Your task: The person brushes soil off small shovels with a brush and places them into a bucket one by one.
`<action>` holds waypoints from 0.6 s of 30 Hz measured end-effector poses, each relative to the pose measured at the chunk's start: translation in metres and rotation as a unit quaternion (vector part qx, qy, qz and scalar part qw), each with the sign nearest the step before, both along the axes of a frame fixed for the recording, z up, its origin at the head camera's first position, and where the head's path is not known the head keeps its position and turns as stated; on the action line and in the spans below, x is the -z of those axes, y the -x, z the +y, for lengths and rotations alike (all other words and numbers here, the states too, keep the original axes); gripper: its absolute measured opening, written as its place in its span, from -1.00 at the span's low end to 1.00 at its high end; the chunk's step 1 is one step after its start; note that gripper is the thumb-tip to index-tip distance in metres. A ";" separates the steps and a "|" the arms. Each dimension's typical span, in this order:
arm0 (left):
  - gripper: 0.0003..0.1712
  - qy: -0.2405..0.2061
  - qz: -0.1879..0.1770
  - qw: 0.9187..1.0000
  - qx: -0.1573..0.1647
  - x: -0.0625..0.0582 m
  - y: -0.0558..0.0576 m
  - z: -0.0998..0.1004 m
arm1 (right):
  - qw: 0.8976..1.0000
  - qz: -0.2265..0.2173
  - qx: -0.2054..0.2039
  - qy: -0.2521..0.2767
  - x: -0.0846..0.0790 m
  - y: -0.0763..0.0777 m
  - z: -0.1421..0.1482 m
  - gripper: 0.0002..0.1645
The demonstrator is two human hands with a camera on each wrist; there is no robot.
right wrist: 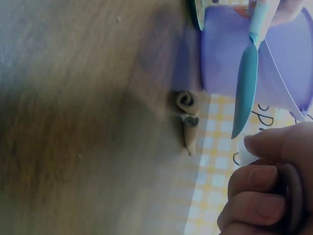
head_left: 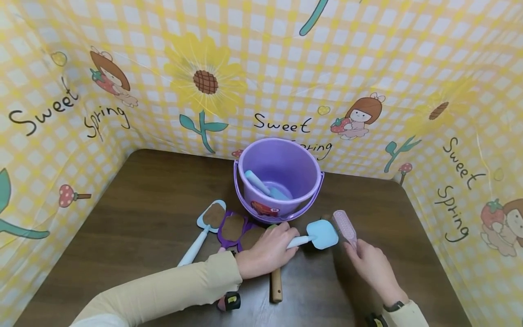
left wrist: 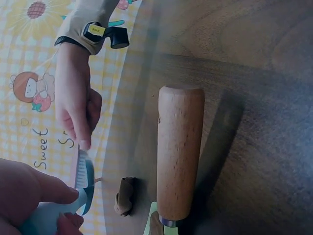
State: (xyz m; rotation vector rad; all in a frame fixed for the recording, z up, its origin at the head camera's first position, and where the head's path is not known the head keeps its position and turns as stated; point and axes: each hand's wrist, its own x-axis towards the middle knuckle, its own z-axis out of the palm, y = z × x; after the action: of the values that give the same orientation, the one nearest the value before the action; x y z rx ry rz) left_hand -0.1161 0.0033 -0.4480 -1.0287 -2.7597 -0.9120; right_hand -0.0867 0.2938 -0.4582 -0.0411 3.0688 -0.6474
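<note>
Your left hand [head_left: 269,252] grasps the pale handle of a light blue toy shovel [head_left: 323,234], thumb and fingers bent around it, with the blade pointing to your right in front of a purple bucket [head_left: 261,159]. Your right hand [head_left: 371,268] is clenched around the handle of a pink bristle brush [head_left: 345,225], whose head sits just beside the blade's right edge. In the left wrist view the bristles face the blade; whether they touch it, you cannot tell.

The bucket stands upright on the dark wooden table [head_left: 118,236], its handle lowered across the front, and 1 light blue tool [head_left: 258,182] leans inside it. To the left of your left hand lie a 2nd light blue shovel [head_left: 192,250] with a brown middle and, beside it, a purple-rimmed tool [head_left: 220,232], also brown inside. A wooden handle [head_left: 276,286] sticks out below your left hand, which hides part of its tool. In the right wrist view, 2 brown curled pieces [right wrist: 186,102] lie near the bucket. A yellow-checked cloth [head_left: 155,116] printed with sunflowers and "Sweet Spring" hangs behind the table.
</note>
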 end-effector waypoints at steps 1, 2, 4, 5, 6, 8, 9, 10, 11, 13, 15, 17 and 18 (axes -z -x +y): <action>-0.80 0.006 0.007 1.000 -0.004 0.000 0.000 0.001 | 1.000 -0.001 0.004 0.001 -0.002 0.000 0.001 -0.64; -0.80 0.011 0.012 1.000 -0.008 0.000 0.000 0.001 | 1.000 -0.001 0.007 0.001 -0.004 0.000 0.002 -0.65; -0.81 0.023 0.013 1.000 -0.014 0.000 0.000 0.001 | 1.000 -0.003 0.012 0.005 -0.006 0.000 0.004 -0.65; -0.82 0.027 0.013 0.999 -0.016 0.000 0.000 0.001 | 1.000 -0.004 0.013 0.006 -0.006 -0.001 0.004 -0.65; -0.83 0.029 0.010 0.999 -0.016 0.001 0.000 0.001 | 1.000 -0.004 0.013 0.008 -0.007 -0.002 0.005 -0.65; -0.84 0.027 0.004 1.000 -0.013 0.002 0.000 0.001 | 1.000 -0.006 0.014 0.012 -0.007 -0.004 0.005 -0.66; -0.85 0.023 0.002 1.000 -0.011 0.003 0.001 0.001 | 1.000 -0.004 0.015 0.014 -0.007 -0.004 0.005 -0.66; -0.85 0.019 0.001 1.000 -0.010 0.004 0.001 0.001 | 1.000 -0.003 0.016 0.016 -0.007 -0.005 0.004 -0.68; -0.86 0.015 0.001 1.000 -0.008 0.005 0.001 0.001 | 1.000 -0.001 0.016 0.018 -0.007 -0.005 0.004 -0.69; -0.87 0.008 0.004 1.000 -0.006 0.006 0.001 0.002 | 1.000 0.006 0.015 0.021 -0.007 -0.005 0.004 -0.72; -0.87 -0.001 0.001 1.000 -0.003 0.007 0.001 0.002 | 1.000 0.017 0.013 0.022 -0.008 -0.006 0.003 -0.73; -0.87 -0.010 -0.010 1.000 0.001 0.007 0.002 0.003 | 0.999 0.030 0.010 0.021 -0.009 -0.007 0.003 -0.74; -0.87 -0.015 -0.019 1.000 0.002 0.007 0.002 0.004 | 0.999 0.035 0.009 0.020 -0.009 -0.007 0.002 -0.75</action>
State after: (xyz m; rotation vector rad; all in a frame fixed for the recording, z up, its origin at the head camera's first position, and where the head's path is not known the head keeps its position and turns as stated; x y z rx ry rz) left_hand -0.1178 0.0071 -0.4551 -1.0240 -2.7650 -0.9811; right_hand -0.0794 0.2961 -0.4490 -0.0363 3.1275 -0.7242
